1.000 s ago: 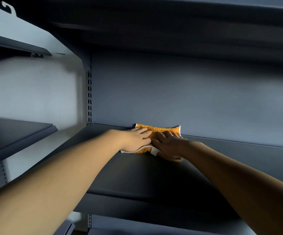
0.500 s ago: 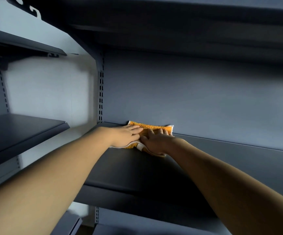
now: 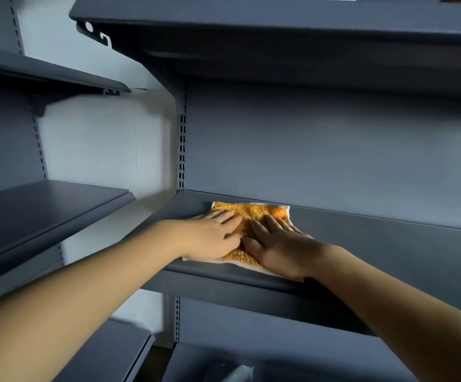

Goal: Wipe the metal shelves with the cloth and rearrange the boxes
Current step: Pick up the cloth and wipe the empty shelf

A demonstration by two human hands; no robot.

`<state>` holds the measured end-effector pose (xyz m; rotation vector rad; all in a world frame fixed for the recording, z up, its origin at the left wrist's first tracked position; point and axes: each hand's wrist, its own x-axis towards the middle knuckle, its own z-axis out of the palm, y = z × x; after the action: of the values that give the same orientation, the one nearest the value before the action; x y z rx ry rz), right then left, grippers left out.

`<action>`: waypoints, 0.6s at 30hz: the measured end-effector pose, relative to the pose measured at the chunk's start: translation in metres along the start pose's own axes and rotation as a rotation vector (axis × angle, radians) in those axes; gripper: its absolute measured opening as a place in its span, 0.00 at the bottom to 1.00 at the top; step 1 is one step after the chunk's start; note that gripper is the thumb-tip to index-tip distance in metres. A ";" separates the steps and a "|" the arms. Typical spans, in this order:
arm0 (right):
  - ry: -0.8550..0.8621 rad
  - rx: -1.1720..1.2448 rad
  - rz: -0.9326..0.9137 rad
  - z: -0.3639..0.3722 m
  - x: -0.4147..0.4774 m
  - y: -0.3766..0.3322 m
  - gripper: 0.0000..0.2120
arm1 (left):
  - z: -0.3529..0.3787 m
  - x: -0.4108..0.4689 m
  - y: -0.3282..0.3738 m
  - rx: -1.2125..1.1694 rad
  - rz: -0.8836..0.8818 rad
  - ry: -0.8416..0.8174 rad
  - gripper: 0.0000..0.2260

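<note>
I press both flat hands, left hand and right hand, on the orange cloth, wiping one shelf (no boxes visible, rearranging apparently pending).

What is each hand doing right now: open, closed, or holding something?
Left hand: open, fingers flat, pressing the orange cloth on the shelf.
Right hand: open, flat on the same cloth.

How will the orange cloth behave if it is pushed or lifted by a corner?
The cloth looks like soft terry lying flat, so lifted it would probably droop. Pushed at one edge it may bunch; the left hand and right hand press flat on it, likely holding it spread. On the smooth shelf it should slide easily.
</note>
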<state>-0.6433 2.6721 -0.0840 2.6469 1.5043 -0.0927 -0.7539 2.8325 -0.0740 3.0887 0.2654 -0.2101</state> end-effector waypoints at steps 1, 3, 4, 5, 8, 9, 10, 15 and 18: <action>-0.008 -0.011 -0.016 0.001 -0.010 -0.003 0.60 | 0.002 -0.009 0.003 -0.004 0.002 0.001 0.28; -0.036 -0.057 -0.039 0.000 -0.028 -0.010 0.67 | 0.007 -0.022 0.007 0.009 0.017 0.018 0.28; -0.055 -0.079 -0.033 -0.002 -0.034 -0.014 0.67 | 0.008 -0.024 0.006 0.007 0.021 0.029 0.29; -0.067 -0.071 -0.010 -0.004 -0.037 -0.019 0.61 | 0.007 -0.025 0.005 0.000 0.024 0.028 0.29; -0.067 -0.002 0.080 -0.011 -0.036 -0.034 0.39 | 0.005 -0.024 -0.002 -0.012 0.031 0.019 0.28; -0.066 -0.007 0.084 -0.012 -0.034 -0.039 0.38 | 0.005 -0.025 -0.007 -0.020 0.037 0.025 0.27; -0.068 -0.020 0.081 -0.012 -0.029 -0.045 0.38 | 0.006 -0.027 -0.013 -0.038 0.036 0.026 0.27; -0.047 -0.030 0.044 -0.010 -0.001 -0.076 0.37 | 0.009 -0.040 -0.055 -0.057 -0.009 0.029 0.26; -0.040 -0.013 0.060 -0.015 0.010 -0.078 0.36 | 0.008 -0.034 -0.059 -0.021 0.007 0.037 0.26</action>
<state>-0.7049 2.7217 -0.0744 2.6607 1.4079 -0.1293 -0.7980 2.8850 -0.0785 3.0750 0.2560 -0.1494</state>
